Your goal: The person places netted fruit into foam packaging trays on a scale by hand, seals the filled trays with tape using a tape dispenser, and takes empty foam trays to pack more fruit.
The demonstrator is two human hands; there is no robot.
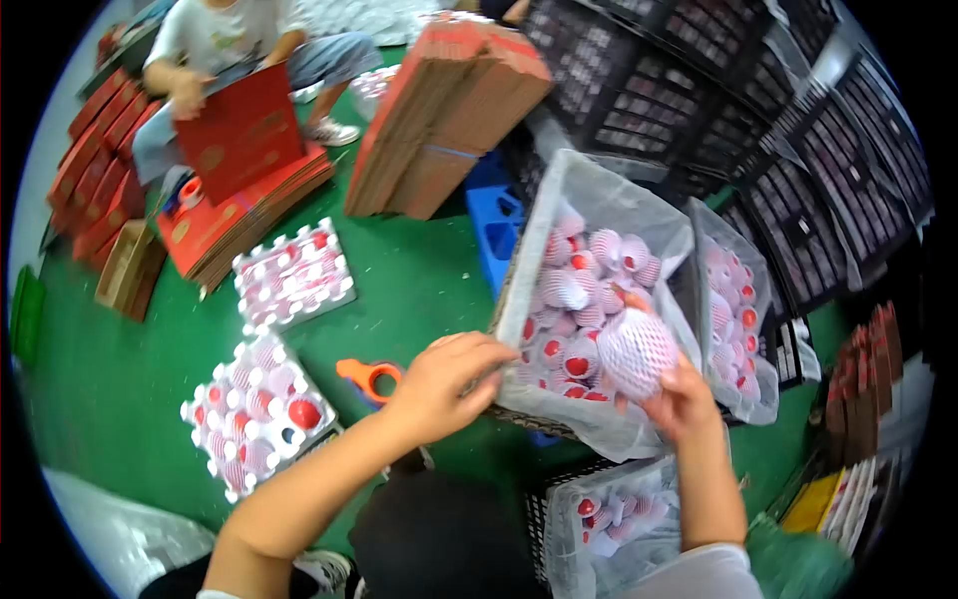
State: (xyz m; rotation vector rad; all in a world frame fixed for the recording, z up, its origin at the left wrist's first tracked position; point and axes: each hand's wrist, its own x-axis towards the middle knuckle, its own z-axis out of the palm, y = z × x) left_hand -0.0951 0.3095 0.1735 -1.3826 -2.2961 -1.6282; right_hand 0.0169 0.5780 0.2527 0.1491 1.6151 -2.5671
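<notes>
My right hand (681, 397) is closed around a round fruit in a pink-and-white foam net (637, 351), held over the lined crate (511, 309). More netted red fruits (584, 285) fill that crate below it. My left hand (454, 384) is at the crate's near left corner, fingers stretched and thumb apart, with nothing visible in it. Whether its fingertips touch the rim, I cannot tell. On the floor to the left lies a white moulded tray (282, 461) of netted fruits, with one bare red fruit (304, 413) at its right side. An orange tape dispenser (371, 379) lies between tray and crate.
A second fruit tray (294, 278) lies farther off. Beyond are folded cartons (449, 120) and a seated person holding a red carton panel (239, 130). Black crates (659, 90) stack at the upper right. Another lined crate (763, 394) stands right, one more (569, 544) near my legs.
</notes>
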